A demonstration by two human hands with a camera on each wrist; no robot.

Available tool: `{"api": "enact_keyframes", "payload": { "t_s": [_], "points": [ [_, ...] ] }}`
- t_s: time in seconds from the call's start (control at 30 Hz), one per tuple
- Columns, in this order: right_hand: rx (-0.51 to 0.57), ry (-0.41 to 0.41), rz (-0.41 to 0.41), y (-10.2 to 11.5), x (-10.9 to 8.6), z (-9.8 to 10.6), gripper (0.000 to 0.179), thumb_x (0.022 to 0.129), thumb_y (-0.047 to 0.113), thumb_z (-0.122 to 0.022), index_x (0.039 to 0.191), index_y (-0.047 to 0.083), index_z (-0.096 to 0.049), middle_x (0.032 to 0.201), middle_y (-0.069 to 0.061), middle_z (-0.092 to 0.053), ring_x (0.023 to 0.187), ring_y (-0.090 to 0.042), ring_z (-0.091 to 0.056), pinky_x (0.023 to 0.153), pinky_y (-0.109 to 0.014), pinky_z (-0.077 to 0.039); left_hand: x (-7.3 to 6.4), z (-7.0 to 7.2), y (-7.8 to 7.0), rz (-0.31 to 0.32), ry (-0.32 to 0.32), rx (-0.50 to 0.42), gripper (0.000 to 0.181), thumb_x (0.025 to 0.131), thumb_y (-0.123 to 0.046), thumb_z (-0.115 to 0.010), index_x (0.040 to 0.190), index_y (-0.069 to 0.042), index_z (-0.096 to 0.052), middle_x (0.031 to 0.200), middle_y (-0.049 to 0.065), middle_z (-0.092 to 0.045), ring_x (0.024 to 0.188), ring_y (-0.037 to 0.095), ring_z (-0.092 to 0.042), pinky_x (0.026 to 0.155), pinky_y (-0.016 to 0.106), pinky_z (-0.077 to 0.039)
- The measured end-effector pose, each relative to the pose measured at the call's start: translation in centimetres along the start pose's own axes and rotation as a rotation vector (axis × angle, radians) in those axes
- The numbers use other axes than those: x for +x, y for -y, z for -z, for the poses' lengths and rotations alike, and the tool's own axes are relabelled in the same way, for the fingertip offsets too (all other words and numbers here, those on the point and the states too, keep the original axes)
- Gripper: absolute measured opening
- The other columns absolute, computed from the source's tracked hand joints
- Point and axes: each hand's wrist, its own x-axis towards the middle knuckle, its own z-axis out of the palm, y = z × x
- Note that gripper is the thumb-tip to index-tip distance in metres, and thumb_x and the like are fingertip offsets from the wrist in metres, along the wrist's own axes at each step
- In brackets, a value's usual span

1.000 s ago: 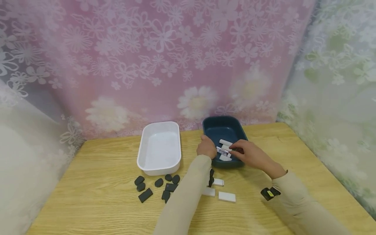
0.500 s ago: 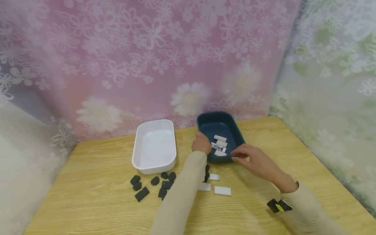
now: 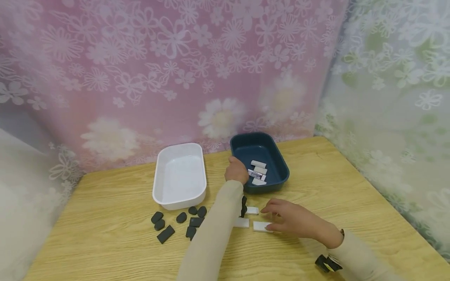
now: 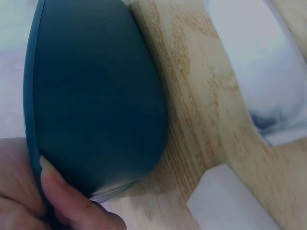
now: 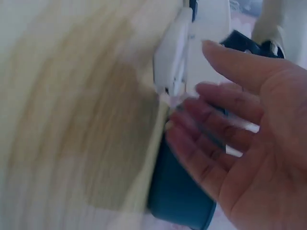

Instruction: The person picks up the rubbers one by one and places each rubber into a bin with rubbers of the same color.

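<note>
My left hand (image 3: 236, 171) grips the near left rim of a dark blue bin (image 3: 258, 189), thumb pressed on its outer wall in the left wrist view. Inside that bin lie several white eraser-like blocks (image 3: 260, 170), one with a dark printed label (image 3: 255, 174). Over the table in front, my right hand (image 3: 295, 218) hovers with fingers spread and relaxed; its thumb tip overlaps a white rectangular block (image 3: 261, 226) in the head view. A gap shows between thumb and fingers in the right wrist view. Two more white blocks (image 3: 241, 223) lie just left, partly behind my left forearm.
A white bin (image 3: 180, 205) stands left of the blue one. Several black pieces, rounded ones (image 3: 181, 217) and rectangular ones (image 3: 166, 234), lie on the wooden table (image 3: 105, 226) before it. Floral curtains (image 3: 168, 78) hang behind the table and at its sides.
My right hand has left the blue bin, moving back toward the near white blocks on the table. My left hand keeps its grip on the rim. The head view has shifted slightly.
</note>
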Motion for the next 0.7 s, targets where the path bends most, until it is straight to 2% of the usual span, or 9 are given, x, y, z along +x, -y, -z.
{"api": "enact_keyframes", "payload": {
  "t_s": [0.07,0.17,0.33,0.53,0.7],
  "points": [
    [-0.044,0.016,0.005,0.1,0.2,-0.5,0.037,0.083,0.031,-0.075,0.113,0.011,-0.067,0.104,0.007,-0.057,0.087,-0.007,-0.054,0.074,-0.029,-0.049,-0.1,0.2,0.0,0.005,0.005,-0.005,0.044,0.084,-0.015,-0.07,0.111,-0.001,-0.038,0.089,0.018,-0.068,0.082,0.03,-0.067,0.068,0.04,-0.054],
    [-0.079,0.016,0.035,0.2,0.5,-1.0,0.029,0.082,0.025,-0.076,0.107,0.012,-0.069,0.099,0.009,-0.056,0.081,-0.003,-0.05,0.07,-0.026,-0.047,-0.1,0.5,0.1,0.009,0.002,-0.014,0.042,0.084,-0.015,-0.069,0.11,-0.001,-0.039,0.09,0.018,-0.067,0.083,0.03,-0.067,0.069,0.04,-0.054],
    [-0.036,0.014,0.076,0.4,0.5,-1.3,0.017,0.086,0.013,-0.071,0.103,0.01,-0.071,0.092,0.009,-0.053,0.072,-0.001,-0.045,0.063,-0.021,-0.043,-0.1,0.4,0.1,0.011,0.004,-0.022,0.043,0.084,-0.015,-0.069,0.111,-0.001,-0.039,0.091,0.018,-0.067,0.085,0.03,-0.067,0.069,0.04,-0.054],
    [0.017,0.006,0.023,-0.1,0.0,-0.5,0.02,0.089,0.01,-0.068,0.108,0.007,-0.069,0.097,0.007,-0.055,0.08,-0.005,-0.051,0.07,-0.025,-0.046,0.0,0.2,0.0,0.011,-0.008,-0.015,0.042,0.084,-0.014,-0.069,0.11,-0.002,-0.039,0.087,0.017,-0.067,0.082,0.029,-0.067,0.067,0.04,-0.054],
    [0.028,-0.081,-0.013,-0.7,-0.4,1.4,0.023,0.088,0.011,-0.069,0.11,0.006,-0.068,0.099,0.004,-0.056,0.083,-0.009,-0.055,0.07,-0.027,-0.049,-0.4,0.5,-0.2,0.015,-0.017,-0.023,0.041,0.083,-0.014,-0.07,0.108,-0.002,-0.04,0.088,0.018,-0.067,0.082,0.029,-0.067,0.068,0.04,-0.054]
  ]
}}
